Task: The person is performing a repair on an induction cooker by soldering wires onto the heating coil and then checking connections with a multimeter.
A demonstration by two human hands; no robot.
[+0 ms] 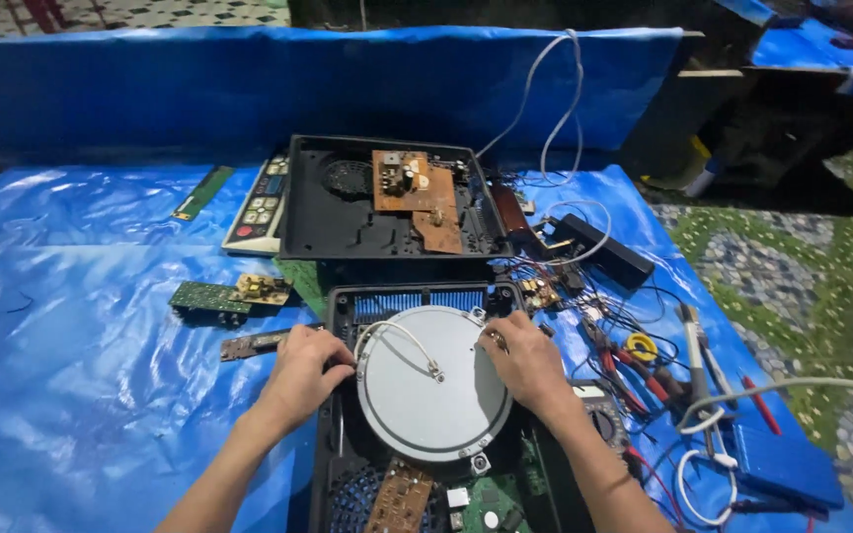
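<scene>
A round grey coil disc point(426, 395) with a white wire across it lies inside an opened black appliance casing point(340, 464). My left hand point(303, 370) rests on the disc's left rim, fingers curled over the edge. My right hand point(525, 365) grips the disc's right rim near a small screw point. Brown and green circuit boards point(402, 498) sit in the casing below the disc.
A second open black casing point(328, 222) with a brown board lies farther back, beside a control panel point(261, 205). Loose green boards point(209, 296) are at left. Pliers, screwdrivers, wires and a black adapter point(604, 247) crowd the right. A blue tarp point(71, 375) covers the floor.
</scene>
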